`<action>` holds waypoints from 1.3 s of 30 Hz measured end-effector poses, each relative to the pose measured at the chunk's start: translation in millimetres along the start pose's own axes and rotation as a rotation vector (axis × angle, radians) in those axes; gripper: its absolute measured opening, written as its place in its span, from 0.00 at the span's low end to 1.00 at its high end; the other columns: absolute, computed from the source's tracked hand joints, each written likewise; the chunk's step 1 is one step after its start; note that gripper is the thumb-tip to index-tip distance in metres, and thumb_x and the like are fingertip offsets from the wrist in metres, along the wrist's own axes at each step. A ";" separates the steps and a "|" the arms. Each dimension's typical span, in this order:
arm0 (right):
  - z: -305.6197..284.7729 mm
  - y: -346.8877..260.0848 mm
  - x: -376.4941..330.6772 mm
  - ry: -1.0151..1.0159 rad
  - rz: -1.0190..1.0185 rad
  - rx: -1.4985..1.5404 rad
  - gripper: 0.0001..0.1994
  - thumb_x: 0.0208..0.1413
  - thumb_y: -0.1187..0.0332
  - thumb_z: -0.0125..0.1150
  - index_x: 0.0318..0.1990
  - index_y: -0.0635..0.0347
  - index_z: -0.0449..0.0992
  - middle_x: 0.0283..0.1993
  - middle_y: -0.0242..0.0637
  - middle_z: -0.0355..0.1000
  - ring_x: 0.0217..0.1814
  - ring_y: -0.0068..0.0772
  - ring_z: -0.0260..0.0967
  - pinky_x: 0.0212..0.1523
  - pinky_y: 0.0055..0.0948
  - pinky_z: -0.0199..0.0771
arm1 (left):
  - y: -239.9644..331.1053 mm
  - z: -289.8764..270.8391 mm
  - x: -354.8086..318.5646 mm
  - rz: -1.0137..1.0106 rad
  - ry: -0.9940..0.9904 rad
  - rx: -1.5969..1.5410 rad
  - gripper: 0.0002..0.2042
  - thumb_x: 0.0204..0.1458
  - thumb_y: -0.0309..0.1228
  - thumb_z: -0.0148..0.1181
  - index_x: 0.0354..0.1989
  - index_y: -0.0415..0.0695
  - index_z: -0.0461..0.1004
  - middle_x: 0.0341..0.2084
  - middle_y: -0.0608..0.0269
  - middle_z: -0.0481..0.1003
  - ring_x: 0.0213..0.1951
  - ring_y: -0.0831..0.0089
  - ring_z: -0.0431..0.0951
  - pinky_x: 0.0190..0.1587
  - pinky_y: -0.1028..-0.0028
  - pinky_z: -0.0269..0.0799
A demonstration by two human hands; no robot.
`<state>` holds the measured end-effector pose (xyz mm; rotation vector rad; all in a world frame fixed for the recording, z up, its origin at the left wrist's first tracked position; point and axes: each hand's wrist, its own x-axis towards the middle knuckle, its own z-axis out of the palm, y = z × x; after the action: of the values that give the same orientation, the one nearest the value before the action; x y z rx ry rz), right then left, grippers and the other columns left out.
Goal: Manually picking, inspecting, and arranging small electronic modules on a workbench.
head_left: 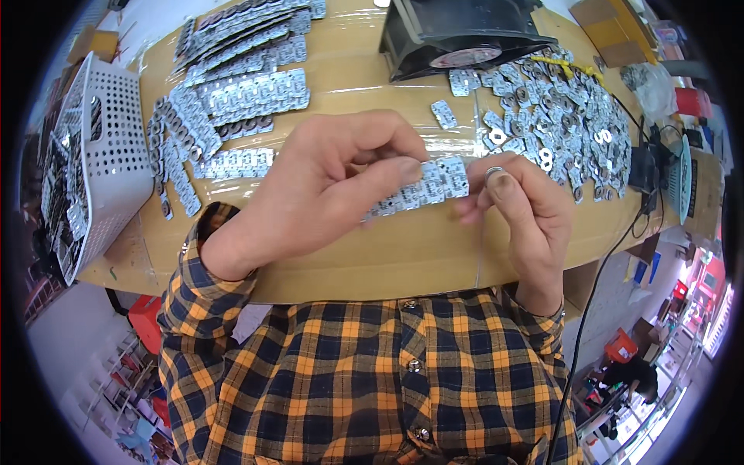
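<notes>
My left hand (325, 182) is closed on a strip of small circuit boards (438, 184), its thumb lying over the upper edge. The strip reaches out to the right over the table, pale with dark marks. Close to its right end, my right hand (531, 209) pinches a small round metal ring (494, 171) between thumb and forefinger. Ring and strip look slightly apart. Beyond the hands, a single small board piece (444, 115) lies on the table. My left palm hides part of the strip.
Stacked board strips (256, 97) cover the back left, beside a white perforated basket (116, 167) full of strips. A black fan (465, 39) stands at the back. Many loose small boards and round parts (558, 124) spread rightward. A black cable (593, 318) hangs over the table's right edge.
</notes>
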<state>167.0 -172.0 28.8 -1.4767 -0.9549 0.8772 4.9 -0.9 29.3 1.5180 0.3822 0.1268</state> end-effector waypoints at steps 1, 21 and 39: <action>-1.1 -0.8 -1.3 0.005 0.048 0.021 0.15 0.66 0.67 0.47 0.31 0.70 0.72 0.32 0.42 0.74 0.27 0.24 0.72 0.31 0.22 0.72 | -1.7 1.6 0.1 -0.015 -0.004 -0.063 0.06 0.57 0.24 0.58 0.40 0.34 0.75 0.31 0.69 0.76 0.31 0.87 0.71 0.32 0.83 0.67; -7.5 -4.1 7.8 -0.324 -0.021 -0.267 0.11 0.62 0.71 0.53 0.28 0.66 0.72 0.21 0.34 0.70 0.20 0.25 0.69 0.22 0.24 0.66 | -1.4 3.4 -0.5 0.079 -0.076 0.090 0.05 0.50 0.25 0.63 0.33 0.38 0.77 0.23 0.62 0.77 0.27 0.78 0.75 0.31 0.78 0.69; 21.9 15.1 2.1 -0.051 0.446 0.772 0.15 0.67 0.64 0.43 0.30 0.65 0.65 0.20 0.42 0.67 0.11 0.25 0.60 0.09 0.24 0.62 | -15.2 -0.5 5.8 -0.104 -0.081 -0.312 0.07 0.52 0.26 0.66 0.35 0.36 0.78 0.24 0.63 0.78 0.22 0.84 0.75 0.21 0.84 0.65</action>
<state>149.3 -162.3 11.4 -0.9899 -0.2382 1.4145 7.8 0.5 13.3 1.1890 0.3574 0.0401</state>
